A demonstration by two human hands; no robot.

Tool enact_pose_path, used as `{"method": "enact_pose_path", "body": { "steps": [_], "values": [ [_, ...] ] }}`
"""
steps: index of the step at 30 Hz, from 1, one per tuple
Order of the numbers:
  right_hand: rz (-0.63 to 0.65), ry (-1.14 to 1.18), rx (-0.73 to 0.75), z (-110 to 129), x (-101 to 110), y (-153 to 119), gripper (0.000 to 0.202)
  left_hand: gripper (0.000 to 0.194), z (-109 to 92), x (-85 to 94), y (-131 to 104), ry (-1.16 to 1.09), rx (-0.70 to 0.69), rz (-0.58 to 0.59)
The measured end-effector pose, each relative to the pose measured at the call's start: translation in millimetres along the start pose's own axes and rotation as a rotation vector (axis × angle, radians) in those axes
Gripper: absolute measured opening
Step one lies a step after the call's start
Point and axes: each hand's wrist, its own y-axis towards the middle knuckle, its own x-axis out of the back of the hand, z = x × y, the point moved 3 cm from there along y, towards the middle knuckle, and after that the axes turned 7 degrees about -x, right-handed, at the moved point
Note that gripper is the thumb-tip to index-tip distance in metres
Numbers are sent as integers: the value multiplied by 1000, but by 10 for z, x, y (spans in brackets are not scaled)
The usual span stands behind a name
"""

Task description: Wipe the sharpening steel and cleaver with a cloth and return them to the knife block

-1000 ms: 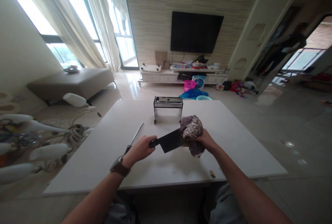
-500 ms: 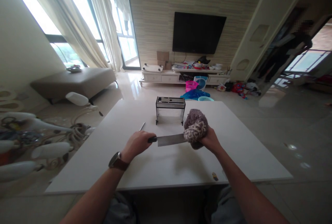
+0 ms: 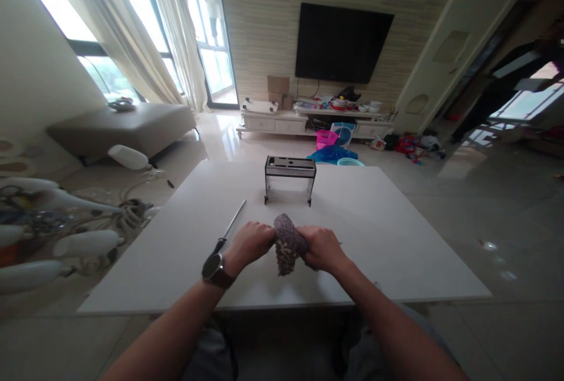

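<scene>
My left hand (image 3: 252,244) is closed, its fist pressed against a fuzzy purple-brown and cream cloth (image 3: 285,246). The kitchen knife it gripped by the black handle is now almost wholly hidden by the cloth and my hands; only a small grey tip seems to show right of my right knuckles. My right hand (image 3: 322,248) is closed around the cloth. Both hands meet above the near middle of the white table (image 3: 388,222). A honing steel (image 3: 233,219) with a black handle lies left of them. Beyond stands a knife block (image 3: 289,167) with slots on top.
To the left is a white-shaded lamp (image 3: 88,249) with tangled arms, close to the table edge. Behind the table lie a blue plastic bag (image 3: 331,154) and a pink basket (image 3: 326,139). A low TV cabinet (image 3: 288,126) lines the wall. A person (image 3: 506,81) stands at far right.
The cloth has slid left along the blade to the handle end, bringing my right hand up against my left. The blade, plain before, is now covered. The view has shifted slightly.
</scene>
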Motion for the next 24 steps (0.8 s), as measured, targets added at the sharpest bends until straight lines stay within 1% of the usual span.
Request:
{"method": "enact_pose_path", "body": {
  "steps": [2,5,8,10,11,12,14,15,16,18,19,20,22,24],
  "values": [
    [-21,-6,-20,-116,87,23,24,21,63,49,-21,-2,17,-32],
    [-64,17,-78,-369,233,65,32,21,180,138,-75,-10,84,-75],
    [-161,116,-136,-673,348,87,41,19,297,211,-132,-32,146,-131],
    [-265,266,-235,-900,389,89,38,18,379,244,-165,-54,197,-192],
    [-326,383,-293,-1008,394,89,36,17,424,256,-179,-76,232,-235],
    [-396,523,-353,-1102,389,89,38,16,470,264,-191,-112,273,-287],
    [-517,861,-449,-1221,337,99,54,14,551,265,-199,-237,349,-412],
    [-545,1053,-481,-1233,288,114,61,14,579,257,-195,-317,383,-480],
    [-540,1252,-496,-1207,227,137,63,14,595,242,-184,-399,415,-543],
    [-441,1613,-488,-1058,96,191,58,16,581,187,-142,-579,478,-627],
    [-385,1733,-479,-953,39,211,54,16,550,149,-113,-676,510,-642],
    [-337,1808,-473,-841,-9,224,51,16,504,107,-81,-779,538,-639],
    [-253,1876,-450,-614,-78,229,48,16,377,22,-14,-966,568,-606],
    [-180,1888,-413,-410,-121,220,48,15,228,-47,48,-1057,554,-550]
  ]
}}
